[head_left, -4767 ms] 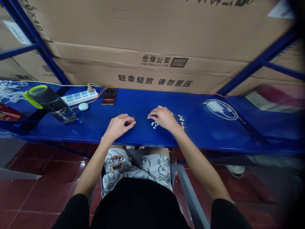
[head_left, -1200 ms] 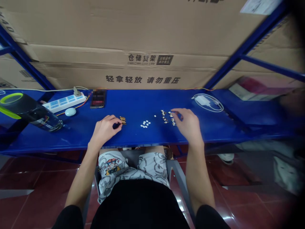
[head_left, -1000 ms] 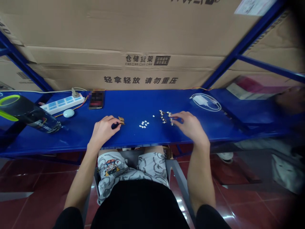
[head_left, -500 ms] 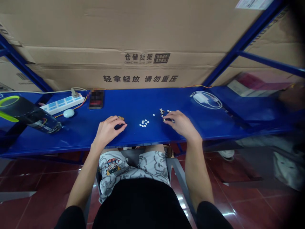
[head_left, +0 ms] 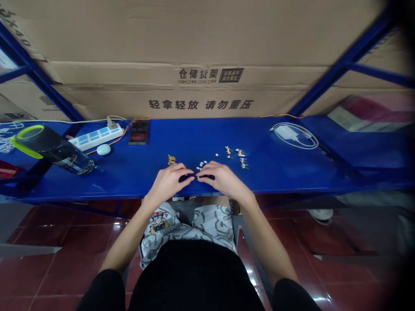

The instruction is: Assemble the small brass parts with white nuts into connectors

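My left hand (head_left: 171, 181) and my right hand (head_left: 221, 178) meet fingertip to fingertip over the front part of the blue table (head_left: 129, 172). Between the right fingertips is a small part (head_left: 198, 177), too small to name; the left fingertips are pinched beside it, and what they hold is hidden. Behind the hands lie several small white rings (head_left: 202, 164), partly covered by my right hand, with one white piece (head_left: 217, 154) apart. Several small brass pieces (head_left: 171, 160) rest behind my left hand. Several white-headed pins (head_left: 242, 160) are scattered to the right.
A dark bottle (head_left: 61, 151) with a green loop leans at the left by a power strip (head_left: 97, 138) and a white oval object (head_left: 103, 149). A dark box (head_left: 138, 131) stands at the back. A coiled white cable (head_left: 292, 134) lies right; cardboard (head_left: 194, 39) rises behind.
My right hand has moved left from the white-headed pins to the middle. My left hand has come right, away from the brass pieces, to meet it. The view has shifted slightly.
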A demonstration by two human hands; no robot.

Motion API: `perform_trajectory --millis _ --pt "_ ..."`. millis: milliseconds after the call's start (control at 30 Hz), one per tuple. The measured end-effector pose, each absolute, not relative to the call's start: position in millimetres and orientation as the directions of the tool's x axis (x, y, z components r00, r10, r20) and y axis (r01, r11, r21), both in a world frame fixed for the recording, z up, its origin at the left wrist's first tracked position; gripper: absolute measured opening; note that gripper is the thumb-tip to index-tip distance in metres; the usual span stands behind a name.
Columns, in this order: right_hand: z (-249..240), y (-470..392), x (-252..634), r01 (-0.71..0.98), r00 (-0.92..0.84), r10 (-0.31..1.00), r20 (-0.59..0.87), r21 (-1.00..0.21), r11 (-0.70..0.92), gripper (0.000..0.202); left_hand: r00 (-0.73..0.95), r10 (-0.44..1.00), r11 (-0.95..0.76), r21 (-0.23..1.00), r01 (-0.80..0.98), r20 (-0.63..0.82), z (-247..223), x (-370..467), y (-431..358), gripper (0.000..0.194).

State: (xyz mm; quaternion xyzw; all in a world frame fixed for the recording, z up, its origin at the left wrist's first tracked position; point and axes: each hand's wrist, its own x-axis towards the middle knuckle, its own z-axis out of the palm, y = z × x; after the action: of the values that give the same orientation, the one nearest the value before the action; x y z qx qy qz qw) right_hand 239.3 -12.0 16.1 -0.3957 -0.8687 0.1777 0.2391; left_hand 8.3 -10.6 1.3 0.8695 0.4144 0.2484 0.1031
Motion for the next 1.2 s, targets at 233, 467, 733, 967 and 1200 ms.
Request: perform_trajectory --millis 233,467,733,967,1200 --pt "-2 -12 211 0.544 -0.467 0.809 0.357 -0.605 0.581 0.01 0.478 0.826 -0.564 0.434 0.702 0.3 2 -1 -8 0.016" --pt "-6 -13 208 0.55 -0.426 0.828 0.366 -0.622 0.558 0.009 0.51 0.815 -0.578 0.438 0.689 0.274 4 -8 -6 0.018" --pt "-6 -13 208 0.543 -0.424 0.824 0.375 -0.623 0.563 0.015 0.541 0.776 -0.63 0.37 0.682 0.324 2 -5 -6 0.018" --pt "-9 -9 213 0.479 -0.525 0.745 0.411 -0.581 0.658 0.014 0.568 0.757 -0.652 0.324 0.685 0.324 3 -4 -5 0.014" --pt "-11 -5 217 0.413 -0.57 0.683 0.457 -0.559 0.719 0.015 0.603 0.733 -0.68 0.327 0.656 0.315 2 -6 -2 0.014"
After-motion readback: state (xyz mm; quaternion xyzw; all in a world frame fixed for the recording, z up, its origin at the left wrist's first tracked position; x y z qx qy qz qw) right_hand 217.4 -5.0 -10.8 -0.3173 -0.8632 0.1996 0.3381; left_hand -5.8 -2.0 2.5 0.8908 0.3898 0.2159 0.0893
